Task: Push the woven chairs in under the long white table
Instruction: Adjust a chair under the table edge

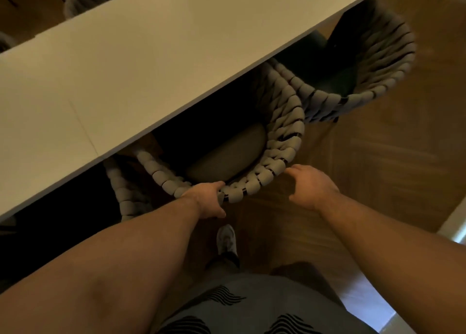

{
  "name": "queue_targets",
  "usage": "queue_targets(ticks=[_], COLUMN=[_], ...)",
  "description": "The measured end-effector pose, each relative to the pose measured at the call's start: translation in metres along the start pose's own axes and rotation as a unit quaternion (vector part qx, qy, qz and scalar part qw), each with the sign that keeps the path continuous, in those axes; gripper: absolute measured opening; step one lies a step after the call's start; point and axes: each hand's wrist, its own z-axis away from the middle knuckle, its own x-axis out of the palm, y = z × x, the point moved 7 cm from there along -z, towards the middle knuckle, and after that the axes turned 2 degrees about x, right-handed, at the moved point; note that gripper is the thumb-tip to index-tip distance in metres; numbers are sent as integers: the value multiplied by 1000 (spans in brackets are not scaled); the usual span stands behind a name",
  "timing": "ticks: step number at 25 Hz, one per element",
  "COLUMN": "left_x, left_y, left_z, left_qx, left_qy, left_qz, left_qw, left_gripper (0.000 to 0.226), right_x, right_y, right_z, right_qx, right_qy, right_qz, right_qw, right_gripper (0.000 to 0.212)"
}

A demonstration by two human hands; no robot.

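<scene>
The tabletop point(131, 63) runs diagonally from the lower left of the frame to the upper right. Below its near edge, at centre frame, a woven chair point(277, 142) sits partly under it, a seat cushion point(227, 157) inside. A second woven chair point(373, 63) stands at upper right, touching the first. The left hand point(206, 200) rests on the centre chair's rim; the right hand point(312, 184) is just beside it. A shoe point(226, 239) stands on the floor point(390, 157) below the hands.

head view looks steeply down, close above table point(126, 81).
</scene>
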Motion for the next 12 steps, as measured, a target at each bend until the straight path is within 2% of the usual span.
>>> queue_targets(ticks=[5,9,12], left_x=[12,37,49], left_y=[8,14,19], left_z=[-38,-61,-84], left_qx=[-48,-99,-128], left_qy=[-35,-43,-29], left_qz=[21,-39,-83], left_qw=[998,993,988], left_gripper=[99,101,102], right_x=[-1,9,14], right_y=[9,10,13], right_z=[-70,-113,-135], right_qx=[-80,-170,-215], right_qy=[-36,-83,-89], right_qz=[74,166,229], right_qw=[993,968,945], right_gripper=[85,83,80])
